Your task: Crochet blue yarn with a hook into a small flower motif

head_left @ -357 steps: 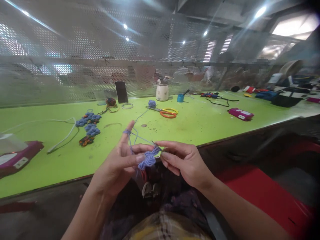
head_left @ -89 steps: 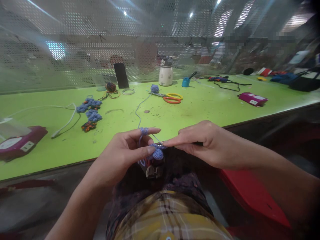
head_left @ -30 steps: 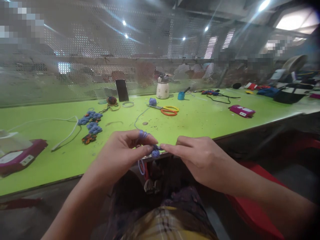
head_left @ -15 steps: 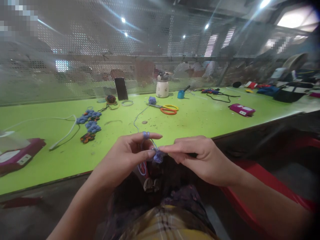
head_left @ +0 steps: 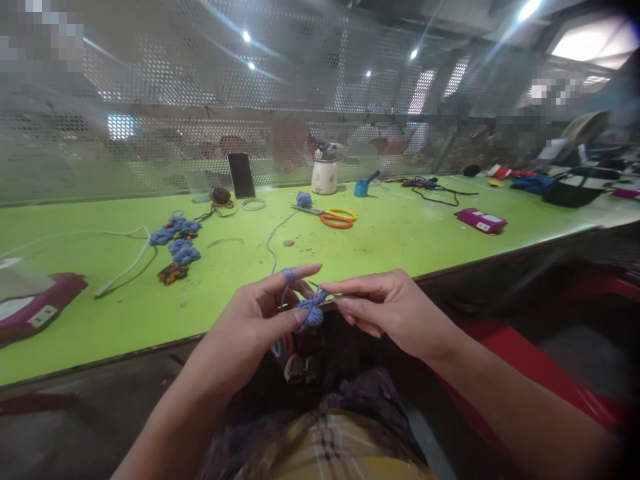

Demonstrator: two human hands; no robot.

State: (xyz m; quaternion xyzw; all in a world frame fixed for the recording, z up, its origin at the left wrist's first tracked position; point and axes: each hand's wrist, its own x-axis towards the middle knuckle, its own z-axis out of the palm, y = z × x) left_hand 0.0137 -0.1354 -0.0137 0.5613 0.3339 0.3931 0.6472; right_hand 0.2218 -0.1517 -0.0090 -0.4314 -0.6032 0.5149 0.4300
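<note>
Between finger and thumb, my left hand pinches a small blue-purple crochet piece. Yarn is wrapped around its raised index finger. My right hand is closed on a thin crochet hook, whose tip sits in the loops at the top of the piece; most of the handle is hidden by the fingers. From the left index finger a strand of yarn runs across the green table to a small blue-purple yarn ball. Scissors with orange and yellow handles lie beside that ball.
Finished blue crochet flowers and a white cable lie at left. Behind stand a phone, a dark multicoloured yarn ball, a white bottle and a blue pot. A purple box is at right, above a red chair.
The right hand has tilted and its fingers have shifted back, so the hook now shows. The crochet piece has turned and more of it is visible. The left hand has barely moved.
</note>
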